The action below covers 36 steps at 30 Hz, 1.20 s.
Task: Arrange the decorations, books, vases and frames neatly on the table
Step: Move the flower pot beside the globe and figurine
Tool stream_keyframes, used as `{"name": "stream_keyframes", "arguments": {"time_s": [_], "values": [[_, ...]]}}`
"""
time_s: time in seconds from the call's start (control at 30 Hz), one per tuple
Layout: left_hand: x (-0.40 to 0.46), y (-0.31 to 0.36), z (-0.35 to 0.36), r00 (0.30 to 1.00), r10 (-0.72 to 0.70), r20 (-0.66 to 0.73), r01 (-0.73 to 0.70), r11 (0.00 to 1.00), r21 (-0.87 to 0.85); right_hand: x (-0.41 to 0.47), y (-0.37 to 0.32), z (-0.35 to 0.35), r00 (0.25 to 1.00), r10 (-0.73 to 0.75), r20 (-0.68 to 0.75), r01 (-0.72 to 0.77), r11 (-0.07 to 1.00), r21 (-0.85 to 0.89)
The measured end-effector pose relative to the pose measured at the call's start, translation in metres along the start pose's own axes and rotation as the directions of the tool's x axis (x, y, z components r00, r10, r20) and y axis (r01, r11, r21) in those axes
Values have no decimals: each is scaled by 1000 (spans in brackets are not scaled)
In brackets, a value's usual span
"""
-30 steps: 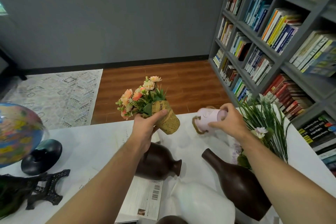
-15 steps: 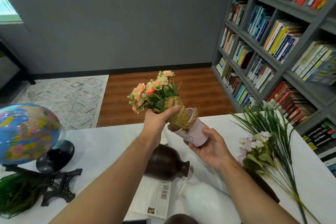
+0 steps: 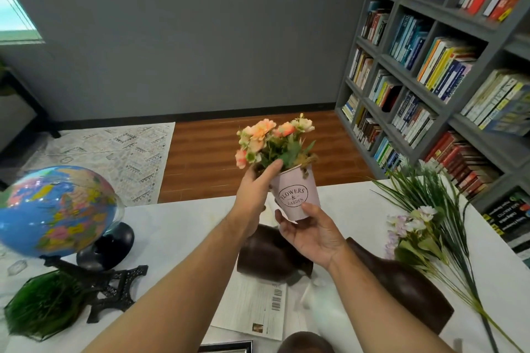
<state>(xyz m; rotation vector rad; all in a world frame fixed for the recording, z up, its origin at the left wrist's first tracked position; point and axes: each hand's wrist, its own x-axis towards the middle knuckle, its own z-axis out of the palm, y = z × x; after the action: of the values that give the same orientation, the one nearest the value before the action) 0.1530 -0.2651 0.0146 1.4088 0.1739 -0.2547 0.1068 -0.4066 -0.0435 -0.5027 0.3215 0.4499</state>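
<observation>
A small pink pot (image 3: 296,198) marked "FLOWERS & GARDEN" is held upright above the white table (image 3: 186,223), cradled from below by my right hand (image 3: 311,233). An orange and peach flower bunch (image 3: 272,140) stands in the pot. My left hand (image 3: 255,195) grips the bunch at its base, at the pot's rim. Two dark brown vases lie on their sides under my arms: one (image 3: 269,255) in the middle, one (image 3: 407,292) to the right. A white vase (image 3: 324,306) lies between them, blurred.
A globe (image 3: 54,212), a black Eiffel tower model (image 3: 114,286) and a green grass pot (image 3: 43,304) stand at the left. Long artificial flowers (image 3: 424,226) lie at the right. A printed sheet (image 3: 255,309) and a frame edge (image 3: 226,347) are near me. A bookshelf (image 3: 430,66) fills the right.
My right hand lifted the pink pot off the table and turned it upright. My left hand brought the flower bunch over and set it into the pot.
</observation>
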Motion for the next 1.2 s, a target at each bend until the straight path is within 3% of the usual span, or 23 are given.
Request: {"name": "stream_keyframes", "arguments": {"time_s": [0.13,0.27,0.37,0.57,0.73,0.87,0.93,1.0,1.1,1.2], "values": [[-5,5,-19,999,-25,31,27,999,-46,3,4,10,997,-69,-39,50,929,-368],[-9,6,-42,1000,-8,3,8,1000,-5,9,3,24,986,-162,-40,98,752,-652],[-12,4,-61,999,2,-34,-3,1000,-30,13,7,38,974,-221,-47,86,555,-827],[-23,-1,-102,997,74,-16,-74,997,-19,32,38,66,948,-319,-13,106,354,-929],[-33,-14,-144,991,117,-64,-117,993,8,58,79,78,961,-275,26,127,358,-925],[-45,-34,-180,983,18,-183,-20,1000,-12,87,113,81,959,-282,-9,101,372,-923],[-57,-51,-198,974,-45,-220,63,995,73,102,129,81,959,-285,-4,102,356,-929],[-69,-72,-215,974,-48,-221,113,948,296,115,143,81,957,-289,7,106,328,-939],[-81,-100,-240,992,12,-127,71,776,627,135,167,78,961,-273,35,115,285,-952],[-88,-121,-254,996,-79,32,20,579,815,150,188,71,964,-261,46,119,274,-954]]}}
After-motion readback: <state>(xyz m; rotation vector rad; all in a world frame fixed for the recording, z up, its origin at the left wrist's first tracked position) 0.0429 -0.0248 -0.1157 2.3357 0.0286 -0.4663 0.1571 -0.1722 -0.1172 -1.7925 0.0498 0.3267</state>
